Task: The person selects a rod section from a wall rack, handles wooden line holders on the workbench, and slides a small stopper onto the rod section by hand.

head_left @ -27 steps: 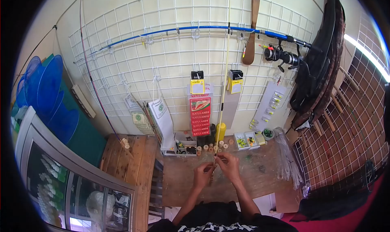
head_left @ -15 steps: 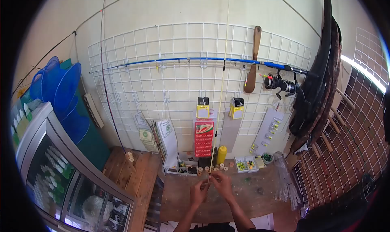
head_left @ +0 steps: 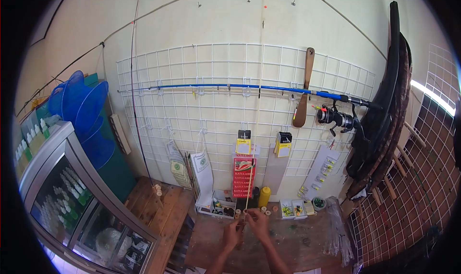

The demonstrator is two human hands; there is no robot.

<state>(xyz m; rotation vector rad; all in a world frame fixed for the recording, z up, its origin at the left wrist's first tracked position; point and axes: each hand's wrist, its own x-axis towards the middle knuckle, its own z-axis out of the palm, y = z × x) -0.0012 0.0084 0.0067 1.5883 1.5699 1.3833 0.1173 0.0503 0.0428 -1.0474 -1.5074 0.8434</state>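
Note:
A thin pale fishing rod (head_left: 260, 74) with dark bands stands nearly upright, rising from my hands past the wall grid. Its lower end is at my fingertips. My left hand (head_left: 232, 235) is closed, its fingers pinched near the rod's base. Close beside it, my right hand (head_left: 260, 226) pinches at the rod's lower end, fingers bent together. The fingers partly hide what lies between them, and any small part there is too small to make out. Just beyond the hands are small round wooden pieces (head_left: 264, 209) and a yellow bottle (head_left: 264, 196).
A wooden table (head_left: 297, 245) lies under my hands. Behind it, a white wire grid (head_left: 216, 110) carries a blue fishing rod with a reel (head_left: 336, 119) and red packets (head_left: 244, 178). White trays (head_left: 293, 209) hold small lures. At left stands a glass cabinet (head_left: 91, 166); blue nets (head_left: 79, 101) hang behind it.
The view has tilted up and turned slightly left, so the wall and table sit lower in the frame. My hands remain together at the rod's lower end, and the rod leans a little less.

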